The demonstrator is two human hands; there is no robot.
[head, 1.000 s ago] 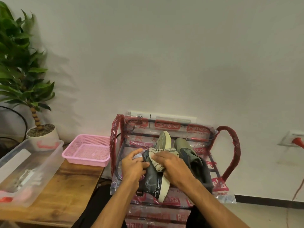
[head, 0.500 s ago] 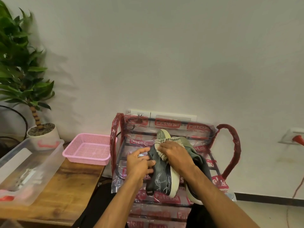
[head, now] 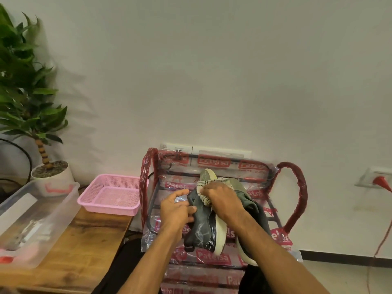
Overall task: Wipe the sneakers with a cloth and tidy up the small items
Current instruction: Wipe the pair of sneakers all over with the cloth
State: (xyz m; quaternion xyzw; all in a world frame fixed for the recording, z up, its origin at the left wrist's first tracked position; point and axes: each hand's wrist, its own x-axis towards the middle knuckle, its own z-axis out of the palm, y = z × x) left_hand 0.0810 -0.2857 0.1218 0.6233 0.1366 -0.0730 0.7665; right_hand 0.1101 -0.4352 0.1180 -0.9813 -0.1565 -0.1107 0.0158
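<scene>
A dark grey sneaker [head: 202,230] with a cream sole lies tipped on its side on the top shelf of a plastic-wrapped shoe rack [head: 212,164]. My left hand [head: 177,211] grips its upper from the left. My right hand [head: 222,201] presses a cream striped cloth [head: 202,185] against the sneaker near its toe. A second grey-green sneaker [head: 252,206] lies just right of it, mostly hidden under my right forearm.
A pink mesh basket [head: 110,194] sits on a wooden table [head: 84,247] to the left of the rack. A clear plastic bin [head: 31,219] and a potted plant [head: 48,175] stand further left. A wall socket with a red plug [head: 380,180] is at right.
My right hand has slid the cloth up the sneaker toward its toe. The sneaker has tilted and shifted slightly right in my left hand's grip.
</scene>
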